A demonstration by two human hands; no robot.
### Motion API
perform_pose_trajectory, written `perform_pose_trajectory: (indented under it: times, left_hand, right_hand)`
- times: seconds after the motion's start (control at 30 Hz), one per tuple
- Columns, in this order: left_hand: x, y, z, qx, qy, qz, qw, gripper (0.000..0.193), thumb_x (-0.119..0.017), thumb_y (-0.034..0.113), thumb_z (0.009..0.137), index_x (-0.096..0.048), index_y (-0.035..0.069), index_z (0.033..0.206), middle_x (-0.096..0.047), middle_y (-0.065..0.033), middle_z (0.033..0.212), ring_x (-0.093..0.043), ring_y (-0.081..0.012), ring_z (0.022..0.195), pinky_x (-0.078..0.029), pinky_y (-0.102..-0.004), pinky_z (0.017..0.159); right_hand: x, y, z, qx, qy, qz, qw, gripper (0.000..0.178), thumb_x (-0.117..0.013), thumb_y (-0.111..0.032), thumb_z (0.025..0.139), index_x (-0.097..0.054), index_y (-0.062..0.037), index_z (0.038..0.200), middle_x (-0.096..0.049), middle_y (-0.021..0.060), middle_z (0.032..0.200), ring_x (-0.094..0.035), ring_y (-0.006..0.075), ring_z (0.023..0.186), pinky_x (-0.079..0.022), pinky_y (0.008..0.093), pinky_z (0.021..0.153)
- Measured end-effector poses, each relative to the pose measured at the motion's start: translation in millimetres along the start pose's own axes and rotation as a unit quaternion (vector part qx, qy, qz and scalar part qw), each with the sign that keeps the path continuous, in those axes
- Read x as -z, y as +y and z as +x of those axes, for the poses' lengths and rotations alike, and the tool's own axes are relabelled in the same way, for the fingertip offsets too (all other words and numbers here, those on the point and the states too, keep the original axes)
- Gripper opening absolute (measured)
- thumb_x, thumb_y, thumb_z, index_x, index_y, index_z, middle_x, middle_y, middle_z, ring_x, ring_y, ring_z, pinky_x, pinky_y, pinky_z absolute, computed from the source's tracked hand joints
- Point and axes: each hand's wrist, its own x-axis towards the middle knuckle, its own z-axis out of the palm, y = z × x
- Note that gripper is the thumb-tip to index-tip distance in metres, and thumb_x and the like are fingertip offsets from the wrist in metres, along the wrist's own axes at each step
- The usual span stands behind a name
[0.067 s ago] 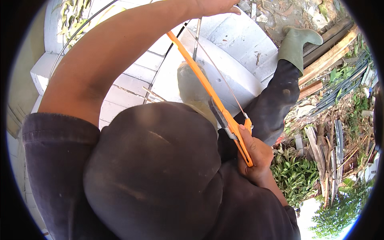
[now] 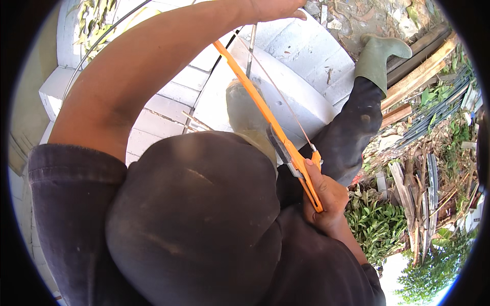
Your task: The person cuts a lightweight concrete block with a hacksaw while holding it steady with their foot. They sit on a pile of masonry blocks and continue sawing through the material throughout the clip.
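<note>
In my right hand [image 2: 329,198] is the handle of an orange bow saw [image 2: 258,102], fingers wrapped round it and thumb along the frame. The saw slants up and to the left, its thin brownish blade [image 2: 278,89] on the right side of the frame. My left forearm crosses over the saw's far end and hides it. At the top edge my left hand [image 2: 279,8] is partly cut off, so its grip does not show. Below it a thin metal rod [image 2: 252,46] runs down towards a green boot [image 2: 246,108], behind the saw frame.
Pale blocks [image 2: 301,51] lie underfoot. A large rounded dark-cloth shape [image 2: 194,219] fills the lower middle. My other boot [image 2: 375,64] stands by wooden beams [image 2: 418,76] on the right. Beyond are dark rods [image 2: 434,115], leafy plants [image 2: 375,214] and broken boards [image 2: 416,199]. A cable [image 2: 102,41] curves at upper left.
</note>
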Motion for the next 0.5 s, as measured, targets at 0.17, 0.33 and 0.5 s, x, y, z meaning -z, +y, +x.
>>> perform_pose_trajectory:
  times: [0.17, 0.33, 0.5]
  left_hand:
    - [2, -4, 2, -0.021, 0.019, 0.004, 1.000, 0.044, -0.068, 0.050, 0.093, -0.076, 0.007, 0.091, -0.075, -0.0160, 0.090, -0.072, -0.0339, 0.092, -0.055, -0.0468, 0.081]
    - [4, -4, 2, -0.007, 0.015, -0.004, 1.000, 0.044, -0.069, 0.049, 0.092, -0.076, 0.006, 0.091, -0.075, -0.0161, 0.090, -0.072, -0.0343, 0.093, -0.056, -0.0462, 0.081]
    - [-1, -5, 1, -0.033, 0.028, 0.009, 0.999, 0.044, -0.068, 0.049, 0.093, -0.076, 0.006, 0.089, -0.074, -0.0160, 0.088, -0.072, -0.0343, 0.090, -0.056, -0.0466, 0.079]
  right_hand:
    - [-44, 9, 81, 0.046, 0.012, 0.039, 0.998, 0.068, -0.076, 0.002, 0.073, -0.064, -0.0039, 0.140, -0.054, 0.0049, 0.063, -0.056, 0.0220, 0.051, -0.048, 0.0347, 0.052]
    - [-9, 3, -6, 0.009, 0.001, 0.011, 1.000, 0.069, -0.077, 0.001, 0.071, -0.065, -0.0037, 0.139, -0.049, 0.0035, 0.060, -0.054, 0.0204, 0.051, -0.044, 0.0345, 0.050]
    - [-3, 13, 0, 0.039, -0.036, -0.026, 0.998, 0.071, -0.077, 0.001, 0.070, -0.065, -0.0043, 0.140, -0.049, 0.0021, 0.060, -0.052, 0.0182, 0.050, -0.042, 0.0339, 0.048]
